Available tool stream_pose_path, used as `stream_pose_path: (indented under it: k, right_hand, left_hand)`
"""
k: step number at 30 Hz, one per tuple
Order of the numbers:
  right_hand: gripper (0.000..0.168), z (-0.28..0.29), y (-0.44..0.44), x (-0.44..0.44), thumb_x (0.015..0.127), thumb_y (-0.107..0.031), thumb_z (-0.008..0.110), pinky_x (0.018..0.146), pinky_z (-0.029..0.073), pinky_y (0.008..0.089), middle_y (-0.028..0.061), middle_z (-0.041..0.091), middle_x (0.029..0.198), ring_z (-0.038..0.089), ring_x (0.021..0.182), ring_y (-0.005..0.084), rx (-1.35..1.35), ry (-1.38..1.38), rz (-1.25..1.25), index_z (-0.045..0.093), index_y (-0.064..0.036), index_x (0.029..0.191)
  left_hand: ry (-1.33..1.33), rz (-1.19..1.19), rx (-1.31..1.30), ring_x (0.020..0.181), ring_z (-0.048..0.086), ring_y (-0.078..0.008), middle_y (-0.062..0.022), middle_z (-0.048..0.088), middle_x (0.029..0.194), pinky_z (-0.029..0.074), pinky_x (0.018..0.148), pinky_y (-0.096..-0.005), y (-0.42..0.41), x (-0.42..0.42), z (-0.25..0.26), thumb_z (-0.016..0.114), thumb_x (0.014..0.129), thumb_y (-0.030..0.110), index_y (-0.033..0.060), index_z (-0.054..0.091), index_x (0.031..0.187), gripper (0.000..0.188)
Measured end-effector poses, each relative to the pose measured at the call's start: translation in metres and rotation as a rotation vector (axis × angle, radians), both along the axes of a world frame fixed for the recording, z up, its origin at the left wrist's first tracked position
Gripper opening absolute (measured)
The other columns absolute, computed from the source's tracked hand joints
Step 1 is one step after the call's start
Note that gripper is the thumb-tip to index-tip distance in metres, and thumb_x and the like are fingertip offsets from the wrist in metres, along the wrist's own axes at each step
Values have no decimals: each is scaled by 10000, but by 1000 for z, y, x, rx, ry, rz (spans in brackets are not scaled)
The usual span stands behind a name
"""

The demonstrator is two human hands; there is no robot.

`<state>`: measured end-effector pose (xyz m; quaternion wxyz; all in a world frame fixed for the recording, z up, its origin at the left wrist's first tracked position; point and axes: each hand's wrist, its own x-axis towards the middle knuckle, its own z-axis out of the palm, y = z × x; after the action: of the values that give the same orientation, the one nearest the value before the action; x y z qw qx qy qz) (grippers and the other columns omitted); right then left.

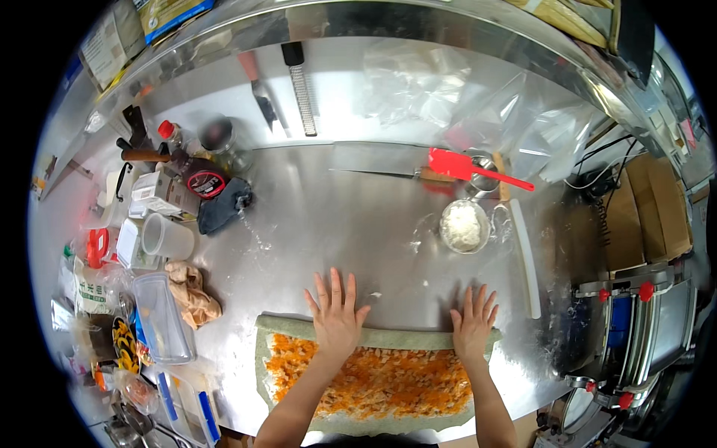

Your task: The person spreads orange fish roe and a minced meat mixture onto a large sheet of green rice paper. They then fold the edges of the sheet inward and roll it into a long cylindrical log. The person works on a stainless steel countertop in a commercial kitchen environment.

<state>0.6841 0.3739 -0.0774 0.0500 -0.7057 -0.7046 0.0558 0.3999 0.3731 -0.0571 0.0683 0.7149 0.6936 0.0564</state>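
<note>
A sheet of green dough [347, 424] lies at the front of the steel worktop, its far edge folded over into a long roll [406, 339]. An orange, crumbly filling with small pale pieces [403, 383] covers most of the sheet. My left hand [337, 325] rests palm down on the left part of the roll, fingers spread past its far side. On the roll's right end lies my right hand [473, 327], also flat with fingers apart. Neither hand grasps anything. Parts of the filling are hidden under my forearms.
Beyond my right hand stand a bowl of white flour [464, 227], a red spatula [454, 164], a wide-bladed knife [375, 159] and a pale rod [524, 260]. Bottles, tubs [168, 236] and cloths [192, 294] crowd the left side. A cardboard box [644, 213] sits at right.
</note>
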Motion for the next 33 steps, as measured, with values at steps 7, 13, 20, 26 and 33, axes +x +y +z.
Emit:
stream_pose_path:
  k: [7,13,20,26,33]
  right_hand:
    - [599,-4,-12,19,1073,-429,427,1230,146,605,235,248,1651,159,1523,495,-74,124,-67,391,-88,1563]
    - [585,-3,-13,31,1089,-416,381,1233,163,580,228,246,1654,171,1526,478,-63,-63,40,402,-64,1556]
    - [558,-10,-11,49,1085,-399,405,1231,174,580,226,296,1635,226,1509,478,13,97,-22,442,-67,1532]
    - [532,-13,-13,63,1085,-357,421,1231,171,576,222,307,1632,238,1515,455,39,157,7,450,-58,1524]
    - [388,4,-13,85,990,-170,615,1159,336,510,189,532,1459,464,1380,373,58,484,2,601,-20,1348]
  left_hand:
    - [-5,71,-85,1539,77,-496,-201,149,1687,105,1199,-696,-17,-31,-12,381,1058,532,131,301,1607,684]
    - [95,130,-37,1535,104,-493,-209,201,1672,113,1205,-681,-21,-69,-12,396,1059,509,99,338,1589,673]
    - [70,269,-51,1537,105,-487,-219,194,1672,87,1227,-638,-29,-114,-15,355,1078,463,74,299,1601,654]
    - [-138,315,-41,1552,55,-463,-232,142,1682,27,1227,-639,-34,-133,-7,341,1080,470,55,268,1607,675]
    - [-125,295,-11,1507,128,-474,-254,208,1629,85,1199,-637,-34,-113,-2,486,1036,385,23,280,1578,684]
